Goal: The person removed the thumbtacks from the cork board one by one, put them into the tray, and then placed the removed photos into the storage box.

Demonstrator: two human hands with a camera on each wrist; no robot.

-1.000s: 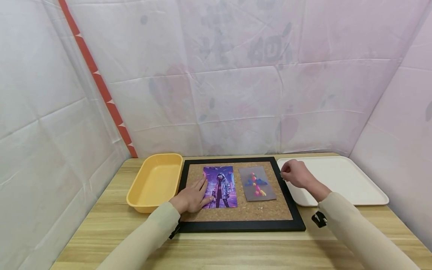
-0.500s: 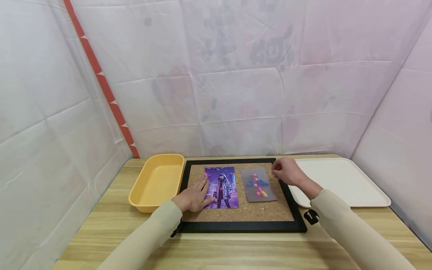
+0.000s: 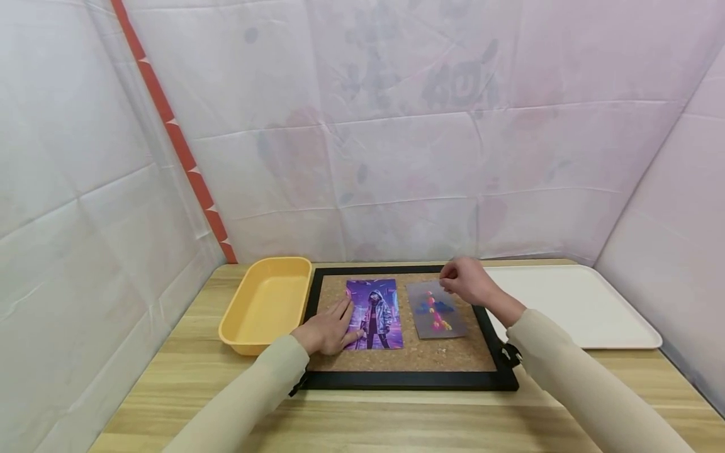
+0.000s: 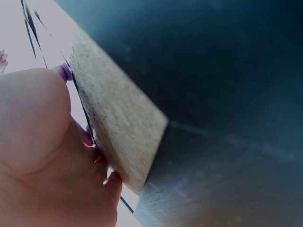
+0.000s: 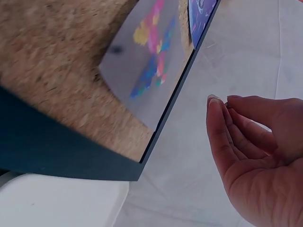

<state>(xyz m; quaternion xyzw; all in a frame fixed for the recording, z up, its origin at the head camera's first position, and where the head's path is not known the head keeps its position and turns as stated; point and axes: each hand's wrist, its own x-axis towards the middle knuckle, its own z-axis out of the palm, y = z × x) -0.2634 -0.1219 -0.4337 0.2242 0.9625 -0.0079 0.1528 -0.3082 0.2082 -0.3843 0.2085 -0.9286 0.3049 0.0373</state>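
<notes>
A purple picture card (image 3: pixel 378 314) of a hooded figure lies on the black-framed cork board (image 3: pixel 408 362). My left hand (image 3: pixel 328 330) rests with spread fingers on the card's left edge; the left wrist view shows its underside close to the cork. To the right lies a grey card (image 3: pixel 425 324) with a colourful pattern, slightly slanted. Above its top right corner, my right hand (image 3: pixel 467 280) pinches a tiny dark object (image 5: pixel 227 105) between thumb and fingertips. It is mostly hidden, so its kind cannot be told.
A yellow plastic tray (image 3: pixel 225 333) stands left of the board. On the right lies a white tray (image 3: pixel 566 302), its left side partly behind my right forearm. White sheeting (image 3: pixel 396 157) hangs behind and at both sides of the wooden table (image 3: pixel 408 421).
My right hand has moved left from the white tray's edge to above the grey card's top, fingers still pinched. My left hand stays on the purple card.
</notes>
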